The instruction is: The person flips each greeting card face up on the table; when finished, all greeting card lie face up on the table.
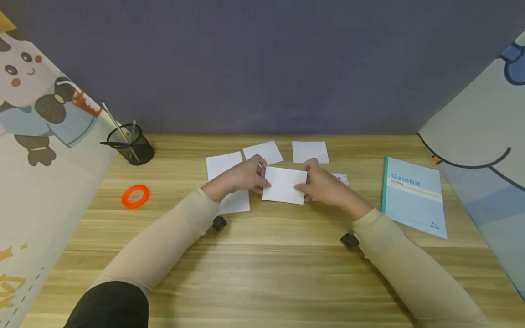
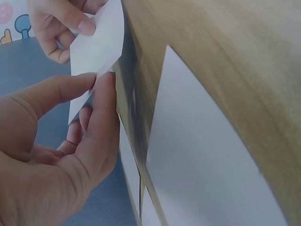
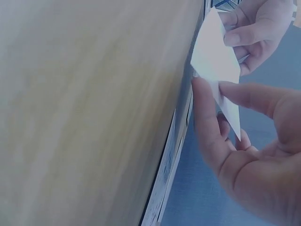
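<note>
Head view showed the white card (image 1: 285, 184) lifted above the desk (image 1: 262, 273) middle, long axis crosswise, left hand (image 1: 242, 177) and right hand (image 1: 324, 187) each pinching an opposite short edge.

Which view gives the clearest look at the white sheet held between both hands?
The head view: the white sheet shows whole, pinched at its side edges by the left hand and right hand. Both wrist views catch it only edge-on and partial, between thumb and finger of both hands.
</note>
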A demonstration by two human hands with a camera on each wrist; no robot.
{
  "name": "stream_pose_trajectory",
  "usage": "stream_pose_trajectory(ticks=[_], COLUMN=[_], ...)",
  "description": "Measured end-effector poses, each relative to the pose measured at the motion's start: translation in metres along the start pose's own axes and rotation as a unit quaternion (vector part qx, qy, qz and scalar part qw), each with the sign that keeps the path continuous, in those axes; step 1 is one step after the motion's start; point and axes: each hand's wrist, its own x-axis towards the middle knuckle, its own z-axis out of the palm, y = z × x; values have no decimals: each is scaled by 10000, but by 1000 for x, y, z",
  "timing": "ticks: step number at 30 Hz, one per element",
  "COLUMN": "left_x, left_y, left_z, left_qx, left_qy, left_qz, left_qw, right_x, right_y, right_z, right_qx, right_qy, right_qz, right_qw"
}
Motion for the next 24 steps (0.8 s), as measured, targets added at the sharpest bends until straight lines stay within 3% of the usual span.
stream_pose_trajectory(ticks=[7,16,24], left_x=[2,-4,-6], left_y=[4,9,13], left_z=[-3,-9,-5], left_qx=[-205,381,859], left_qy=[245,754,1416], left_qz=[138,279,650], left_qw=[9994,9960,9840], right_x=[2,6,5], right_y=[0,0,0], right_z=[-3,-6,-11], right_qx=[175,844,987], right_qy=[342,723,954], right_qz=[-154,-552,-483], right_qw=[9991,9923,9894])
